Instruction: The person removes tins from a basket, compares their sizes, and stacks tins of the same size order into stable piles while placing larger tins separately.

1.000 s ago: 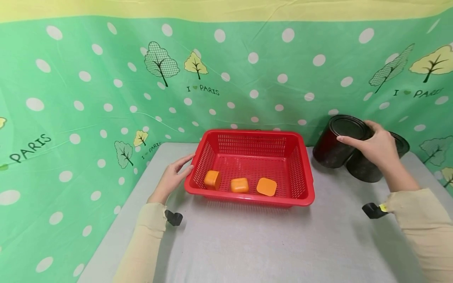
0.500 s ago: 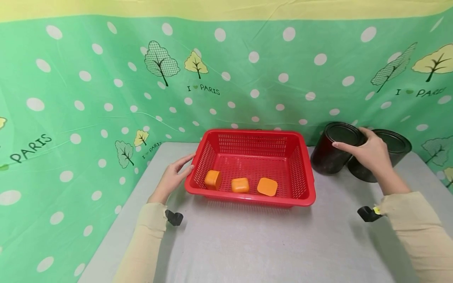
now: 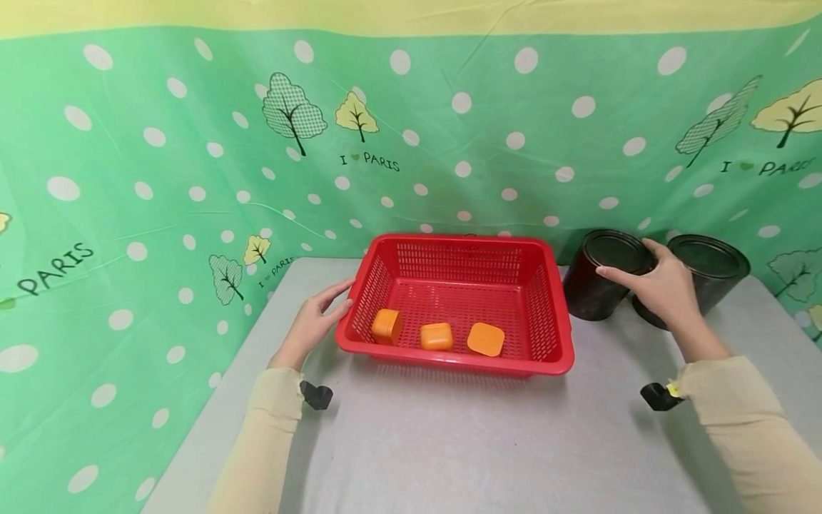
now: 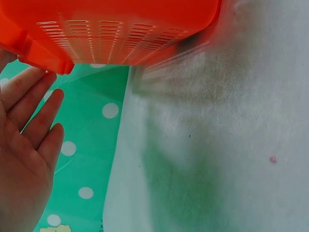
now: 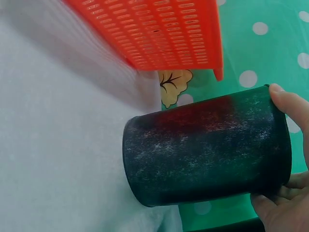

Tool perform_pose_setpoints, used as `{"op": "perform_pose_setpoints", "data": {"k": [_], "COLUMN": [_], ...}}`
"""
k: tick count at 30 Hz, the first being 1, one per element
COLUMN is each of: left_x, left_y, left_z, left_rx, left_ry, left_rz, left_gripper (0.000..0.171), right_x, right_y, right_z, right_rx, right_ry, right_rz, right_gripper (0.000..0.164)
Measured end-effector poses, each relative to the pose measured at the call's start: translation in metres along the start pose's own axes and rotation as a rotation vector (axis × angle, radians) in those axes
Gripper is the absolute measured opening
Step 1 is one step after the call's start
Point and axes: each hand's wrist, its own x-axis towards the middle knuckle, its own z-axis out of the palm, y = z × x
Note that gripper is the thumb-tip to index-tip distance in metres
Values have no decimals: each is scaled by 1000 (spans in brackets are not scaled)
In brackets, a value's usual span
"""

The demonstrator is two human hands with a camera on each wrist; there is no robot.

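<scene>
My right hand (image 3: 668,285) grips a black cylindrical can (image 3: 594,289) by its top edge, thumb on the near side and fingers round the far side. In the right wrist view the can (image 5: 207,147) shows a scuffed black wall, its base close to the table cloth. A second black can (image 3: 709,268) stands just right of it, partly behind the hand. At the left end of a red plastic basket (image 3: 452,365), my left hand (image 3: 310,325) touches the rim with relaxed, nearly straight fingers. The left wrist view shows the fingertips right at the basket's rim (image 4: 46,60).
Inside the basket, along its near side, lie three small orange pieces: a rounded box (image 3: 386,326), a smaller box (image 3: 437,336) and a flat square piece (image 3: 486,339). Grey cloth covers the table (image 3: 449,442). A green dotted curtain (image 3: 462,135) hangs behind and at the left.
My right hand has moved the gripped can lower and slightly leftward and nearer, apart from the second can, which shows more now. The left hand and basket have stayed in place.
</scene>
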Motion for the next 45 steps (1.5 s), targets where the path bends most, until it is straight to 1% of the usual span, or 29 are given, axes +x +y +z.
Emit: {"op": "perform_pose_setpoints", "data": {"k": [11, 15, 19, 22, 27, 34, 40, 44, 45], "left_x": [1, 1, 0, 0, 0, 0, 0, 0, 2], "left_y": [-2, -2, -2, -2, -3, -3, -4, -5, -10], "left_z": [1, 1, 0, 0, 0, 0, 0, 1, 1], "left_rx": [-15, -16, -18, -18, -17, -16, -23, -30, -32], "left_ry": [-2, -3, -4, -3, -2, -1, -1, -5, -4], "left_rz": [-7, -12, -12, -15, -14, -7, -4, -9, -8], "left_gripper": [49, 49, 50, 50, 49, 49, 49, 50, 50], "right_x": [-7, -12, -16, -19, -23, -24, -22, -18, -18], "right_y": [2, 0, -5, -10, -25, -57, -86, -101, -105], "right_z": [7, 6, 4, 3, 0, 0, 9, 16, 18], "right_rx": [109, 149, 171, 200, 239, 323, 362, 372, 371], "right_ry": [22, 56, 107, 128, 123, 58, 16, -26, -31], "right_rz": [-36, -42, -74, -99, -129, -218, -271, -282, -283], "right_gripper": [101, 100, 97, 95, 93, 87, 85, 87, 88]}}
